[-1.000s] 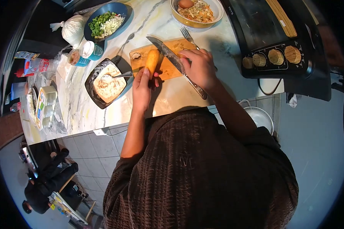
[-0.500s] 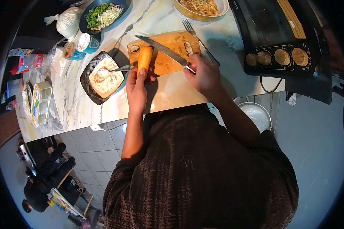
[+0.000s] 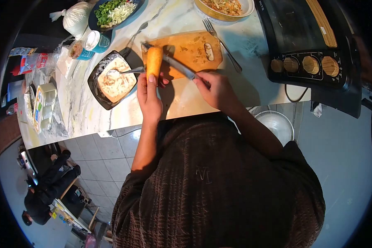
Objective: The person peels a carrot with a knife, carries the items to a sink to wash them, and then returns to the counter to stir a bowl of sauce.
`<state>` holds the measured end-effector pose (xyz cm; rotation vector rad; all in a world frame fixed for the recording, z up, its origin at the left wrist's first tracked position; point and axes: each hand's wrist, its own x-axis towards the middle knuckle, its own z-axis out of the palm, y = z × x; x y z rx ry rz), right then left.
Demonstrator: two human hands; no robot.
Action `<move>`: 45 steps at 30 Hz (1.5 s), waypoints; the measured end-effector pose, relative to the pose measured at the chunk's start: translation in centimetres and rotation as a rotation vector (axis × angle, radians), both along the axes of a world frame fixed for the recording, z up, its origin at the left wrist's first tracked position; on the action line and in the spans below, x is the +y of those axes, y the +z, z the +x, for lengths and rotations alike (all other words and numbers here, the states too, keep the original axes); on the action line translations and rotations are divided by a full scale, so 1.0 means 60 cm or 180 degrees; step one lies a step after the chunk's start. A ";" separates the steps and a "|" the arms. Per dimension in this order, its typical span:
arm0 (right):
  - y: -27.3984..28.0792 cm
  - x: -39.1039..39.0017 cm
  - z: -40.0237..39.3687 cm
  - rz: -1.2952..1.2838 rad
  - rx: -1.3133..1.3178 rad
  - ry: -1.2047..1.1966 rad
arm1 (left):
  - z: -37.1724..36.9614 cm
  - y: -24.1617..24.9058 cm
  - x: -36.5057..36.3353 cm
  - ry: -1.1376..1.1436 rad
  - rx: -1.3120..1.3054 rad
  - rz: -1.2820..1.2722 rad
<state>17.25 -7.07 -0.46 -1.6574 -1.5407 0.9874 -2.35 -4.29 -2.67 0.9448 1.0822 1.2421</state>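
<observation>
My left hand [image 3: 150, 98] is wrapped round the lower end of a long, golden-orange roll-shaped food [image 3: 154, 62], held upright over the left side of a wooden cutting board [image 3: 190, 45]. In my right hand [image 3: 217, 89] is the handle of a knife [image 3: 178, 66]. Its blade points up and left, and the tip side passes behind the roll in this view. Left of my left hand, a black square bowl [image 3: 97, 89] holds a creamy pinkish sauce [image 3: 115, 84] with a spoon [image 3: 132, 70] in it.
A fork [image 3: 223, 45] lies at the board's right edge. Behind stand a pan of cooked food [image 3: 221, 15] and a plate with chopped greens [image 3: 107, 14]. A toaster oven [image 3: 306, 53] occupies the right. Jars [image 3: 96, 41] and an egg carton [image 3: 45, 107] are left. A person [image 3: 41, 202] sits lower left.
The knife has shifted left and lower, so its blade now overlaps behind the roll. My left hand still grips the roll, and the whole view has shifted slightly.
</observation>
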 end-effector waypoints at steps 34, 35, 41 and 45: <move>0.005 -0.001 0.020 0.0249 -0.0131 -0.0453 | 0.021 -0.004 0.025 -0.0135 0.0056 0.0073; 0.008 0.000 0.017 0.0267 -0.0085 -0.0416 | 0.020 -0.003 0.026 -0.0168 0.0174 0.0131; -0.002 -0.010 0.020 0.0433 -0.0388 -0.0228 | 0.020 -0.006 0.024 -0.0143 0.0308 0.0124; 0.007 -0.010 0.025 0.0380 -0.0125 -0.0441 | 0.021 0.003 0.020 -0.0167 0.0204 0.0044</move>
